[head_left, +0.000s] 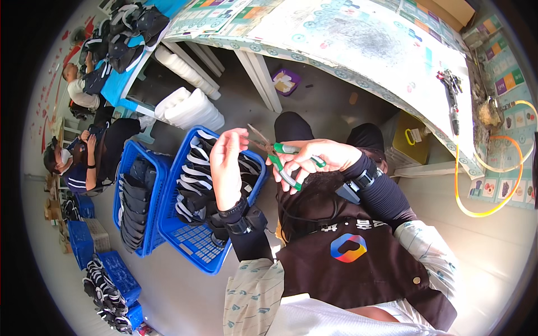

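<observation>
Pinching at mid-frame, the left hand (227, 168) closes finger and thumb near the plier tips, on something too small to make out. To its right, the right hand (314, 159) wraps the green-handled pliers (280, 157), jaws slightly parted, above the blue basket (196, 241).

One head-worn fisheye looks steeply down, close over the wearer's brown apron (364, 263), blue plastic crates (193, 235) and grey floor (185, 291).
</observation>
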A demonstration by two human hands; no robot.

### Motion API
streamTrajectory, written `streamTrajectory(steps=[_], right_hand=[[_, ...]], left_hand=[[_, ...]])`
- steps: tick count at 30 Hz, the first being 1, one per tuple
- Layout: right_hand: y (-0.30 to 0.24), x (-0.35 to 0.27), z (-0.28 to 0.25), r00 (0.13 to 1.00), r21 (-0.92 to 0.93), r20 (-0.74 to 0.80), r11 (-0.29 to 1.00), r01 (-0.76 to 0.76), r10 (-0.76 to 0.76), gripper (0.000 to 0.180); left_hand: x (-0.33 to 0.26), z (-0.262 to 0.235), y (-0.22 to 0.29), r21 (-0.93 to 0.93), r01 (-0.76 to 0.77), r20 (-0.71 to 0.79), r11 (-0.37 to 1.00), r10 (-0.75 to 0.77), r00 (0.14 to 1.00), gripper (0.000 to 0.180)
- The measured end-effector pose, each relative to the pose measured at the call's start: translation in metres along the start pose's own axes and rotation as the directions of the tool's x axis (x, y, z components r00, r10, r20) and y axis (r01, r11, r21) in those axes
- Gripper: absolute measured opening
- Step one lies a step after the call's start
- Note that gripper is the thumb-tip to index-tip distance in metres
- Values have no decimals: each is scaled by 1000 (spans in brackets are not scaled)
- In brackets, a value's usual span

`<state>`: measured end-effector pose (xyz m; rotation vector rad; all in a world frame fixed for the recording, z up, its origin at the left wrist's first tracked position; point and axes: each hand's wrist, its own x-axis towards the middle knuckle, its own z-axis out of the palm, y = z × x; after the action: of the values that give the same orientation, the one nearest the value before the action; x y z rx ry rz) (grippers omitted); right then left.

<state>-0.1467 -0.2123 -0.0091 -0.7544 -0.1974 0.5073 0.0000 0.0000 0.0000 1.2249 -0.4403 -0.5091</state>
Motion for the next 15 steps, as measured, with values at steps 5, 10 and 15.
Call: streamTrajectory(steps=[5,10,15], right_hand=[[1,0,3,995,-185,-94,982,-38,21,45],[2,4,10,988,-234,-151,972,-6,-30,38],[-5,-1,27,957,-757,-157,652,43,-245,48]], left_hand=[[5,-1,-9,379,-147,-38,914,174,984,12],[14,8,-25,-21,-151,-169,988,145,975,16],[14,-14,-20,-300,-191,-180,935,141,973,21]])
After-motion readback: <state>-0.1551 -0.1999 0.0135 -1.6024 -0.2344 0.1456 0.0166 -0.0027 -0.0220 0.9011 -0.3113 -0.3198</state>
